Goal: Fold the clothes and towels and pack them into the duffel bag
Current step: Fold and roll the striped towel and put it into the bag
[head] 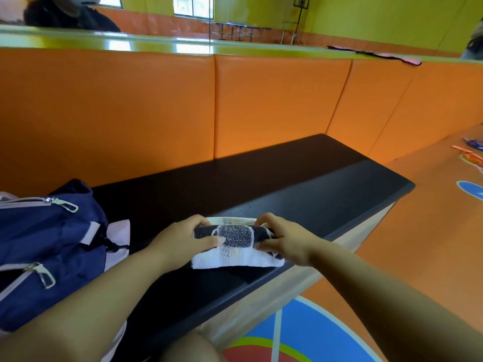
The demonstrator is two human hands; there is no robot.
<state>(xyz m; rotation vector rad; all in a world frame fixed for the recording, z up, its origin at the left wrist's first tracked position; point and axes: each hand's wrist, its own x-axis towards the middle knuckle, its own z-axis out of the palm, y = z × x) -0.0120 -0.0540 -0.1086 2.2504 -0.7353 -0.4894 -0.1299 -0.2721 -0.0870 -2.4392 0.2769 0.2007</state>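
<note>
Lower centre: left hand [183, 241] and right hand [285, 239] clenched on opposite ends of rolled black-and-white terry towel [236, 244], long axis left-to-right; navy duffel bag [49, 244] nearer left hand.

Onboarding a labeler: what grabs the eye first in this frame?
Both hands, left hand and right hand, grip a rolled black-and-white towel at the near edge of the dark bench. A navy duffel bag with pink trim sits left on the bench; orange padded wall fills the background.
</note>
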